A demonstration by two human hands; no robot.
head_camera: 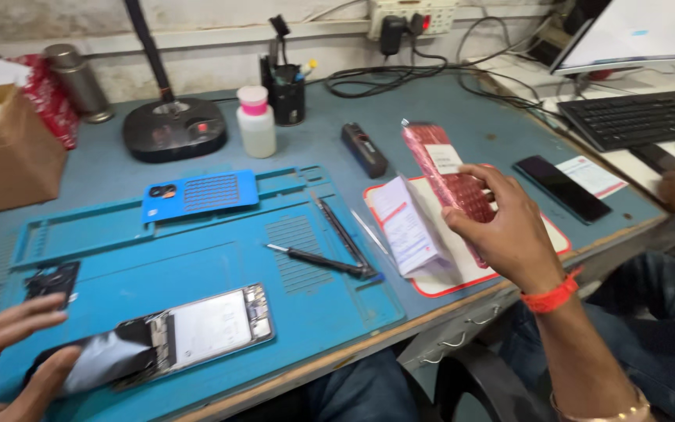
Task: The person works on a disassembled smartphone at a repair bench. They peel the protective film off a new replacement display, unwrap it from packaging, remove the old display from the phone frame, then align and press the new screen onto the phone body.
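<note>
Right hand [509,227] grips a red bubble-wrap packet [447,176] over the white red-edged mat [462,277] at the desk's front edge; left hand [5,359], fingers spread open, touches the opened grey smartphone [166,332] on the blue silicone work mat [220,266] near the front-left corner

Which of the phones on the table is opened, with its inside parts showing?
The phone on the blue mat by the left hand; the black phone near the keyboard lies closed.

Worn blue-topped wooden workbench [462,117] abuts the far stained whitewashed wall [197,62]; white socket strip [412,14] mounted far right.
</note>
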